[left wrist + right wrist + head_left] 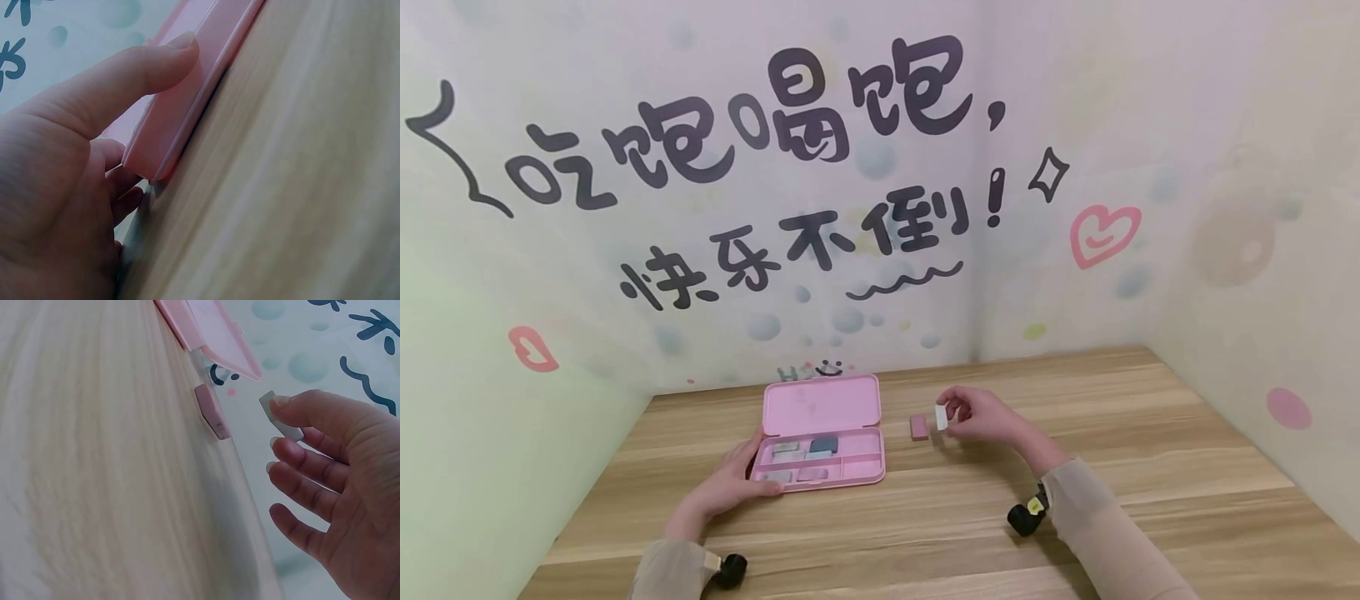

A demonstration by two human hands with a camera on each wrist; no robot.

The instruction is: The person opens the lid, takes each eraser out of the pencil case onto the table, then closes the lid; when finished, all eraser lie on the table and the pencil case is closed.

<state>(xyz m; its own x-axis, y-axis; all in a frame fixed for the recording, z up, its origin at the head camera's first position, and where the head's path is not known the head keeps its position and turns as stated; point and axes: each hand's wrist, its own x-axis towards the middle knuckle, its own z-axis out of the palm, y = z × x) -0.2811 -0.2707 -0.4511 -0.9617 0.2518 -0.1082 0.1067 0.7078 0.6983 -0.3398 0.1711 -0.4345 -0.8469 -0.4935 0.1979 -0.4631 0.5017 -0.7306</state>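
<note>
A pink pencil case (pixel 822 406) lies with its lid up on the wooden table. My left hand (pixel 724 485) grips its front left corner; in the left wrist view the thumb (pixel 169 65) presses on the front wall while the other fingers go round the end. Inside, several grey, white and teal eraser-like blocks (pixel 823 446) sit in the left compartments. To the right of the case, my right hand (pixel 988 418) pinches a small white eraser (pixel 279 417) between thumb and fingers, held above the table. A pink eraser (pixel 919 427) rests on the table just left of it.
The wooden table (pixel 925 533) runs back to a printed wall curtain (pixel 1015 308) with large black writing, close behind the case. A small black wrist camera (pixel 1027 518) sticks out from the right cuff, another (pixel 730 572) from the left cuff.
</note>
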